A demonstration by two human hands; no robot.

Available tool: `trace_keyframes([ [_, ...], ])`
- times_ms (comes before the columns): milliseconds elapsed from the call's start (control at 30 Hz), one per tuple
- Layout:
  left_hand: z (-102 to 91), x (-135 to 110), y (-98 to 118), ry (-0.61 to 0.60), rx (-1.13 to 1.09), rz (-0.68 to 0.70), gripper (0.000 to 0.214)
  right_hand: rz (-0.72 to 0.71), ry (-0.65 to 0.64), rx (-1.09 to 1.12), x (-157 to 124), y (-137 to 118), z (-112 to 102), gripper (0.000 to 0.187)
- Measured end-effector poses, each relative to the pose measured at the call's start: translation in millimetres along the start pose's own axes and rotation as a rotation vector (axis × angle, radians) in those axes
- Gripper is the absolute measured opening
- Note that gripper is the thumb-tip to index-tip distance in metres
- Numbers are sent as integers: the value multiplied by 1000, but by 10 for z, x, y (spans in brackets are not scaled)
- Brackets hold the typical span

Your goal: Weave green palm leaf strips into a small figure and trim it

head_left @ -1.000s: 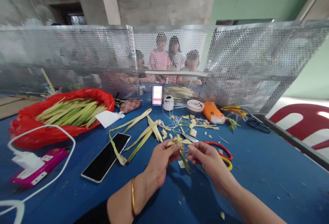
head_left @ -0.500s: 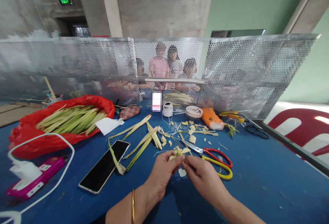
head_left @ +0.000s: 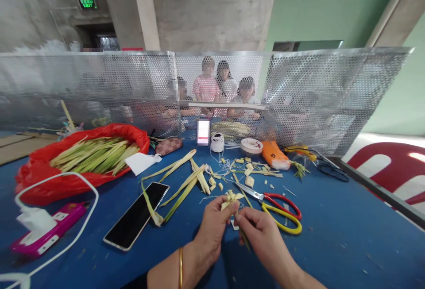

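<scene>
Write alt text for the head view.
A person's left hand holds a small pale yellow leaf bundle over a blue table, right hand close beside it. Nearby lie metal scissors with red and yellow handles and a flat black phone.

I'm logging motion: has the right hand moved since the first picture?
Yes: judged against the scissors, the right hand moved down in view, uncovering their middle.

From mid-view, a perforated metal screen (head_left: pixel 318 90) spans 9 round to 2 o'clock, with people (head_left: pixel 206 87) behind it around 12. An exit sign (head_left: pixel 87 3) glows green at 10 — a magenta power strip (head_left: pixel 55 232) lies at 8, a dark-screened phone (head_left: pixel 132 223) nearer 7:30, a red chair (head_left: pixel 399 159) just past 3.
</scene>
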State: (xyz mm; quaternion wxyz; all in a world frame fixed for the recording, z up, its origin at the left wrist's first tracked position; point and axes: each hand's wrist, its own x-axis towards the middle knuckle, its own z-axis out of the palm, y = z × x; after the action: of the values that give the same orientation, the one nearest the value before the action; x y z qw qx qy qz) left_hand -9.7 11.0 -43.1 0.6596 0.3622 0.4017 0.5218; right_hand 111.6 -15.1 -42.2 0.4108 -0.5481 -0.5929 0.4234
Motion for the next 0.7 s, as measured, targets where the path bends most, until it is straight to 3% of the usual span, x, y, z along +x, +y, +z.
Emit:
trace_keyframes([
  [233, 0, -17, 98, -196, -139, -99, 38, 22, -75, 100, 36, -98, -116, 36],
  [467, 16, -7, 65, -156, -175, -68, 33, 80, -81, 170, 16, -113, -69, 36],
  [700, 27, -33, 3, -82, -149, 12, 35, 29, -20, 164, -33, -93, 10, 39],
])
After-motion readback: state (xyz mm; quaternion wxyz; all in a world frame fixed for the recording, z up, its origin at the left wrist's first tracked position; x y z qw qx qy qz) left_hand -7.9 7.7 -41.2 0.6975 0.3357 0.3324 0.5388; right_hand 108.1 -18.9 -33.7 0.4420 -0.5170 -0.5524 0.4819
